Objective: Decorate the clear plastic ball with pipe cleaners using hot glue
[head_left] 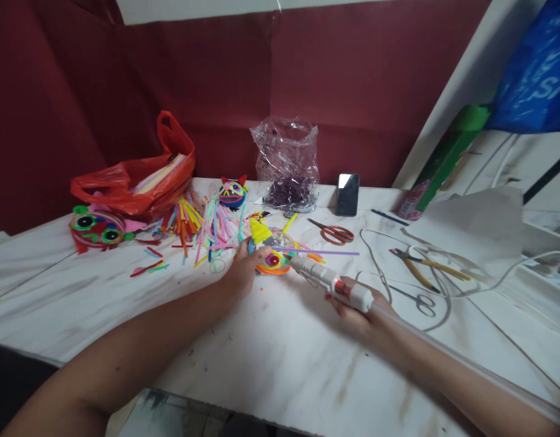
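Observation:
A colourful craft figure with a yellow coiled cone, a red-centred round eye and an orange edge is near the middle of the table. My left hand is closed around its left side. A thin purple strip stretches rightward across the figure. My right hand grips a white glue gun, whose nozzle points left at the figure beside the eye. Whether the nozzle touches it is too small to tell.
Behind lie colourful strips, a red bag, a clear bag, two finished-looking figures and a phone. Orange-handled scissors, pliers, metal scissors and looping cables lie right.

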The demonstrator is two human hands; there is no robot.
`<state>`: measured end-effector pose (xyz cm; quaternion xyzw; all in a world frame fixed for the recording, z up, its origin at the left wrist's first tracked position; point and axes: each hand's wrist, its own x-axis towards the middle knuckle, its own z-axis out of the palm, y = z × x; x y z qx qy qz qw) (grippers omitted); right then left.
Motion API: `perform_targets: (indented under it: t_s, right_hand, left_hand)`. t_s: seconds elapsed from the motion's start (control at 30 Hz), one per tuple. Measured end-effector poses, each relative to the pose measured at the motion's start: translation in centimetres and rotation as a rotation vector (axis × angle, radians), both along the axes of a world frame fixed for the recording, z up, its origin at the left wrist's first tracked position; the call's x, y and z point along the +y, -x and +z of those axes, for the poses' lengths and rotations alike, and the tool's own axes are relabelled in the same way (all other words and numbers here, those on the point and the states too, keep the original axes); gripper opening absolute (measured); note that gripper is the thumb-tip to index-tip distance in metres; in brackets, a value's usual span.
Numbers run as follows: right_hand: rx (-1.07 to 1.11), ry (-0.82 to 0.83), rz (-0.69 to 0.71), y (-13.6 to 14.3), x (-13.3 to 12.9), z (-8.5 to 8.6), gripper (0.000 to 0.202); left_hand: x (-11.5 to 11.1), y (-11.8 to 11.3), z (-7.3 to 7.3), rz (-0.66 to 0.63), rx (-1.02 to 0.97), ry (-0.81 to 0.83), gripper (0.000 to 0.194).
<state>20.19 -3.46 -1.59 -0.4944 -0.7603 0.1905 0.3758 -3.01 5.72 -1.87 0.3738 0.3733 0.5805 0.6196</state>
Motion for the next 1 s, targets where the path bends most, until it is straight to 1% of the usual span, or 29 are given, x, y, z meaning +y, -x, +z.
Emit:
perform_targets:
  t_s: [0.1,0.17,0.3,0.43,0.53,0.77,0.9,1.0]
  right_hand:
    - [-0.021,0.005,0.021,0.0,0.0,-0.1,0.01]
    - [-0.018,0.015,0.002,0.0,0.1,-0.2,0.01]
    - [-0.011,0.025,0.005,0.0,0.1,-0.1,0.011]
    - [0.0,0.006,0.019,0.0,0.1,0.2,0.006]
    - [0.023,-0.019,0.02,0.2,0.0,0.3,0.006]
    - [0.002,-0.028,0.018,-0.1,0.1,-0.2,0.007]
    - [-0.002,-0.02,0.018,0.0,-0.1,0.4,0.01]
    - [-0.014,-0.028,0.029,0.3,-0.2,0.8,0.011]
  left_hand:
    - [0.0,0.0,0.0,-0.006,0.001,-0.001,0.061]
    - [0.0,0.0,0.1,-0.006,-0.002,0.0,0.062]
    - [-0.2,-0.1,0.2,0.0,-0.01,0.0,0.063]
    - [-0.1,-0.1,0.2,-0.003,-0.021,0.003,0.064]
    - [-0.1,-0.1,0.2,-0.005,-0.022,-0.005,0.062]
    - [0.2,0.1,-0.2,-0.012,-0.038,-0.016,0.06]
    - [0.2,0.1,-0.3,-0.014,-0.036,-0.011,0.059]
    - [0.1,0.0,-0.2,-0.009,-0.037,-0.006,0.061]
